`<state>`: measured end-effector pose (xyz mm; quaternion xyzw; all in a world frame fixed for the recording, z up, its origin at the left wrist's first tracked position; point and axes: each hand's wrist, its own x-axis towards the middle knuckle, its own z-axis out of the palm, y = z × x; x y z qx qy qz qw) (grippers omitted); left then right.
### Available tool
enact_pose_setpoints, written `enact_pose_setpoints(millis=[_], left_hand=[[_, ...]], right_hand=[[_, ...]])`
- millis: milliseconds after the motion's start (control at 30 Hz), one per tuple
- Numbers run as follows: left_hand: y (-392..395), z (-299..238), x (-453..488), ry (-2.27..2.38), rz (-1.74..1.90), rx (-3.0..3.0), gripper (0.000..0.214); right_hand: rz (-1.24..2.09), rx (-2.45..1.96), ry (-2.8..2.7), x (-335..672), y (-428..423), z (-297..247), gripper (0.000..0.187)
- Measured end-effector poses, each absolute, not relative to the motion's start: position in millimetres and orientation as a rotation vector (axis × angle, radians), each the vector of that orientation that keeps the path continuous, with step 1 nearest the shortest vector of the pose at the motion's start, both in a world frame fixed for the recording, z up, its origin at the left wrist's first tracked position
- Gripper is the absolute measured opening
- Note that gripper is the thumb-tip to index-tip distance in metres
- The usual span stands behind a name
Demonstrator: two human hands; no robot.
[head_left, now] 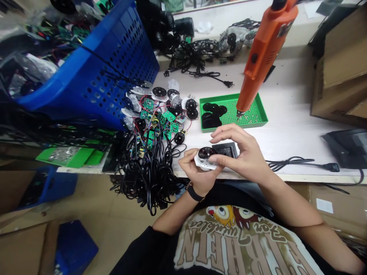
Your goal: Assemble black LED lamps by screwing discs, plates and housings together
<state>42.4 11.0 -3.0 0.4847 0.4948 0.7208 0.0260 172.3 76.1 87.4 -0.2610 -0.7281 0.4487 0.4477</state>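
Note:
My left hand (199, 175), with a black band at its wrist, is closed around a white plastic part (204, 165). A round black disc (207, 152) with small holes sits on top of that part. Over its right side reaches my right hand (248, 154), thumb at the part's edge, the other fingers curved and apart. Partly hidden behind my hands, a dark rectangular fixture (226, 149) lies on the table. Beyond it, a green tray (260, 122) contains black discs (212, 116) and small screws. An orange electric screwdriver (259, 57) hangs tip-down above the tray.
Circuit boards (169, 118) with wires, discs and black cords (146, 168) are heaped at left, the cords drooping over the table edge. Behind them stands a full blue basket (114, 49). Cardboard boxes (341, 65) and a black device (346, 147) are at right.

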Motion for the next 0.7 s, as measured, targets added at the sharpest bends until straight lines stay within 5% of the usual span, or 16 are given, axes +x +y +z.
enact_pose_setpoints(millis=[200, 700], left_hand=[[5, -2, 36, 1.319, 1.906, 1.240, 0.081], [5, 12, 22, 1.084, 1.676, 0.844, 0.087]], right_hand=[[1.311, -0.706, -1.682, 182, 80, 76, 0.018], [1.688, -0.804, -1.605, 183, 68, 47, 0.042]])
